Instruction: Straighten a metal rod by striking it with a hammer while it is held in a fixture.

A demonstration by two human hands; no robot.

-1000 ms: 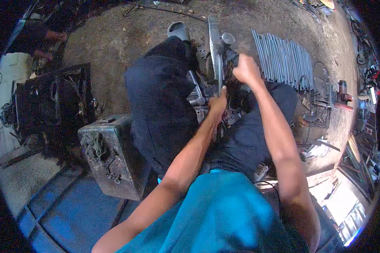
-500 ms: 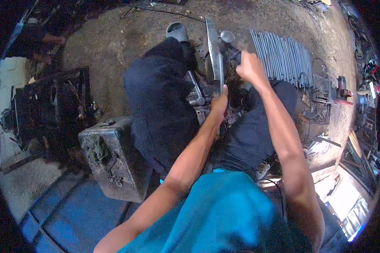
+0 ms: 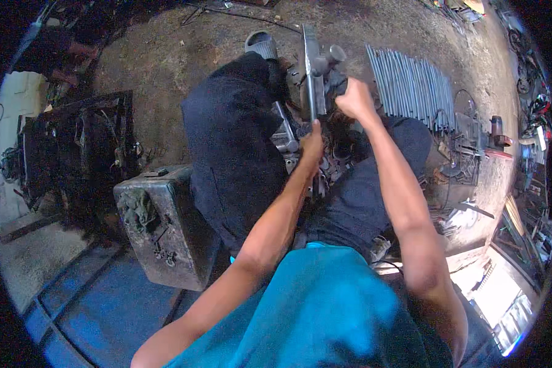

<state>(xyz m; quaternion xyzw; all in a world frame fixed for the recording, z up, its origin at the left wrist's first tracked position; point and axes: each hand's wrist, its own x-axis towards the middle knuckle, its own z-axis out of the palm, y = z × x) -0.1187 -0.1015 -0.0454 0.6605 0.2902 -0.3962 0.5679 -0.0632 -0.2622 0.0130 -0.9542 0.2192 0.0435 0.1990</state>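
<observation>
Between my knees, my left hand (image 3: 312,146) closes round the near end of a thin grey metal rod (image 3: 313,104), thumb lying along it. The rod reaches away from me beside a long metal plate (image 3: 310,46) with a bright edge. To the right, my right hand (image 3: 356,100) is wrapped round a dark handle-like piece (image 3: 337,84); its kind I cannot make out. Just beyond that is a round-faced metal part (image 3: 336,54). Dark metal machinery (image 3: 288,140) sits beneath and around my hands, partly hidden by my legs.
A row of grey rods (image 3: 411,86) lies on the floor to the right. A ribbed grey cylinder (image 3: 261,45) stands beyond my left knee. Left of me is a worn metal box (image 3: 165,230), with a dark frame (image 3: 83,141) behind it. Tools and metal pieces (image 3: 466,144) lean along the right wall.
My right hand has moved a little left, closer to the plate. My left hand has shifted slightly left, still gripping the rod.
</observation>
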